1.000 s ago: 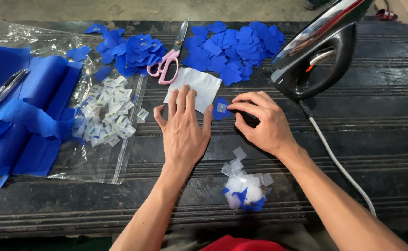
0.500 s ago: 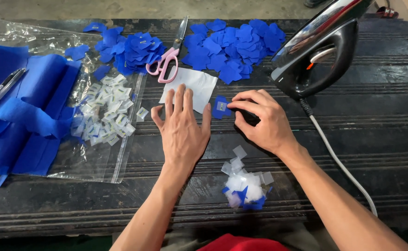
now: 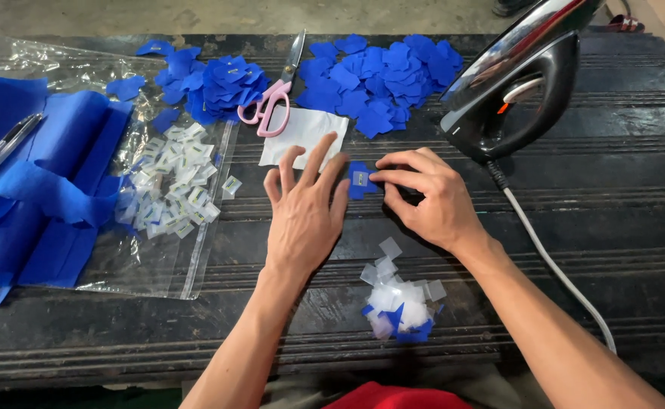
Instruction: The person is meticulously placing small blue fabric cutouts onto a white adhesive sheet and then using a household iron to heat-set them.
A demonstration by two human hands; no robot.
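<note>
A: Blue is everywhere in the head view. Where is the small piece being worked?

B: Mid-frame on the dark counter (image 3: 620, 227): a small blue fabric piece (image 3: 360, 179) carrying a tiny white label. The right hand (image 3: 427, 198) pinches its right edge with fingertips pressed together. The left hand (image 3: 306, 208) lies flat, fingers spread, its fingertips touching the piece's left side and overlapping the white paper sheet (image 3: 302, 135).

A: Any change from half a second ago?

B: Little; both hands have kept their places and the piece hasn't moved.

A: Around them?

B: Pink-handled scissors (image 3: 272, 102) above, a black iron (image 3: 518, 87) at upper right, and a scrap pile (image 3: 401, 307) lower centre.
</note>
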